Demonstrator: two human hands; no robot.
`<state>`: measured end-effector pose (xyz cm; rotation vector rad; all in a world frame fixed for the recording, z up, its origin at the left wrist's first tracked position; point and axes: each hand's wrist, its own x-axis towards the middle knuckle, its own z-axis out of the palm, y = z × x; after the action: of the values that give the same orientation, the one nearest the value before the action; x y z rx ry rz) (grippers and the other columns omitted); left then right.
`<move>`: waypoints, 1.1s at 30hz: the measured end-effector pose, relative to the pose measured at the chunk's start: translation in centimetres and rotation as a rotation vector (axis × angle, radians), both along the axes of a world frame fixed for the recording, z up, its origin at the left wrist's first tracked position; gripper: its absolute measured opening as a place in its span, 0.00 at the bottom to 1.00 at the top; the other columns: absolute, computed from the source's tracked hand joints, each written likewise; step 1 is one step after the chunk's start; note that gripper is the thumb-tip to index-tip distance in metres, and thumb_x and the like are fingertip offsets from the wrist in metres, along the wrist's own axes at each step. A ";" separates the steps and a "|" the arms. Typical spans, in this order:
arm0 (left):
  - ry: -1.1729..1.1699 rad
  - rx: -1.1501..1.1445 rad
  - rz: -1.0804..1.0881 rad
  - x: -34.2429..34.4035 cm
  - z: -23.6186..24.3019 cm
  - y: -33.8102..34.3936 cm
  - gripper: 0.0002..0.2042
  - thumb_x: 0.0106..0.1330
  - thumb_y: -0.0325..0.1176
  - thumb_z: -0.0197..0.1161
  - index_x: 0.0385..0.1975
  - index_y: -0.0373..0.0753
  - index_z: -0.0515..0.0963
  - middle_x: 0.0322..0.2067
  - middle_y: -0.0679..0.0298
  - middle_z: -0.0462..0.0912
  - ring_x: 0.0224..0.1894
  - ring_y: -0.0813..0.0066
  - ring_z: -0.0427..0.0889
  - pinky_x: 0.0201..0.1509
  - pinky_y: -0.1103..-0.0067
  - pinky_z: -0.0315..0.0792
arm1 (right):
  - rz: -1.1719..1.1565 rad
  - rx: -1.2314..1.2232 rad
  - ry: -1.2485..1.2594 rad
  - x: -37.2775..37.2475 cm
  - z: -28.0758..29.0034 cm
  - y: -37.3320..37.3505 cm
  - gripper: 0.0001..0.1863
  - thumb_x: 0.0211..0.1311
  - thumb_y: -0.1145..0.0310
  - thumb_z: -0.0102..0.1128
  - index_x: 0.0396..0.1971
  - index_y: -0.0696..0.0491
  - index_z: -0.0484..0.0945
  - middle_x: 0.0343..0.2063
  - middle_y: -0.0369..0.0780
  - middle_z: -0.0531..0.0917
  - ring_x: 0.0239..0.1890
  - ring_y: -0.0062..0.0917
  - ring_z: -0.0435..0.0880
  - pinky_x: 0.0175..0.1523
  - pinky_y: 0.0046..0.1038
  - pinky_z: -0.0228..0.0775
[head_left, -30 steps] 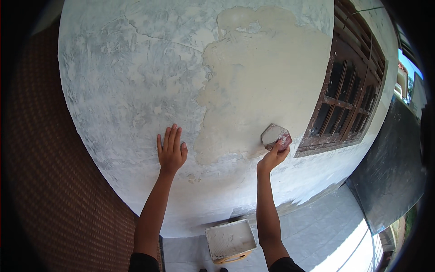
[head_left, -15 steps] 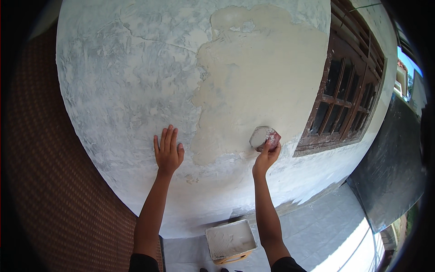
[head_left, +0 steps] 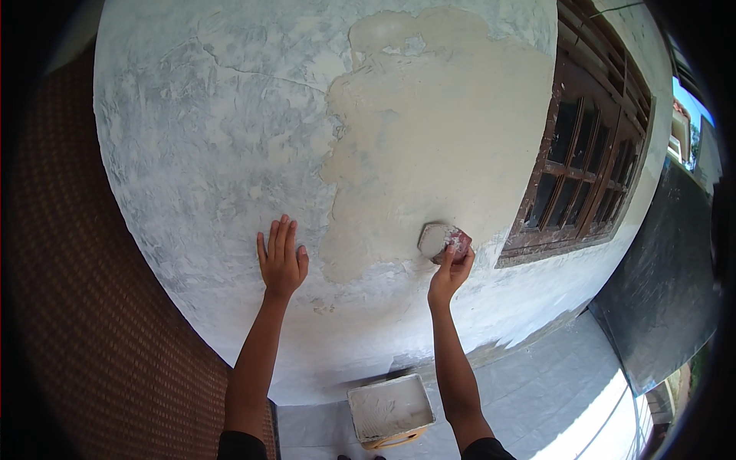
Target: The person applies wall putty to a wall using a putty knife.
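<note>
My left hand point(head_left: 282, 259) lies flat against the wall point(head_left: 207, 146), fingers stretched upward, on the blue-white patchy part left of a beige coat of wet-looking plaster point(head_left: 437, 138). In my right hand point(head_left: 451, 277) is a putty scraper point(head_left: 452, 244), a flat plate with a reddish, plaster-smeared back. Thumb and fingers grip its right side. Its left part carries whitish plaster and sits at or very near the wall, low in the beige area; whether its edge touches, I cannot tell.
Below, a shallow rectangular tray point(head_left: 420, 414) holding white paste stands on a yellowish support. A brown wooden window point(head_left: 576, 165) is set into the wall at right. Dark woven matting point(head_left: 100, 291) lines the left side. A large dark panel point(head_left: 659, 276) leans beyond the window, above grey tiled floor point(head_left: 529, 383).
The scraper in my right hand has shifted slightly down and left and tilted a little. My left hand keeps its place on the wall, while the view has moved slightly.
</note>
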<state>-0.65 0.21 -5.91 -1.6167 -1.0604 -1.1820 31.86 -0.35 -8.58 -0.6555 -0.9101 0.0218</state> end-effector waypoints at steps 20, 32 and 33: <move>0.003 0.008 0.008 -0.3 0.0 -0.4 0.25 0.67 0.35 0.50 0.64 0.35 0.64 0.67 0.55 0.64 0.70 0.56 0.60 0.73 0.53 0.45 | 0.068 0.012 0.450 -0.5 1.9 -1.1 0.16 0.70 0.68 0.55 0.53 0.59 0.68 0.45 0.39 0.75 0.45 0.19 0.74 0.53 0.22 0.65; 0.007 -0.004 0.007 -0.2 -0.1 -0.2 0.25 0.67 0.35 0.50 0.64 0.35 0.65 0.66 0.55 0.64 0.70 0.56 0.60 0.73 0.53 0.44 | 0.141 0.000 0.229 -0.5 0.4 -0.7 0.18 0.71 0.66 0.54 0.55 0.60 0.66 0.47 0.42 0.75 0.50 0.24 0.73 0.55 0.27 0.66; 0.007 -0.001 0.009 -0.1 -0.1 -0.2 0.25 0.67 0.35 0.49 0.64 0.35 0.64 0.66 0.55 0.64 0.70 0.56 0.60 0.73 0.53 0.44 | 0.127 -0.029 0.070 -1.0 -0.1 -0.7 0.18 0.71 0.66 0.54 0.55 0.60 0.67 0.47 0.41 0.75 0.50 0.24 0.73 0.55 0.26 0.66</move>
<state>-0.80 0.00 -5.97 -1.6148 -1.0627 -1.1692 30.89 -1.04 -8.68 -0.6189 -0.8842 0.1706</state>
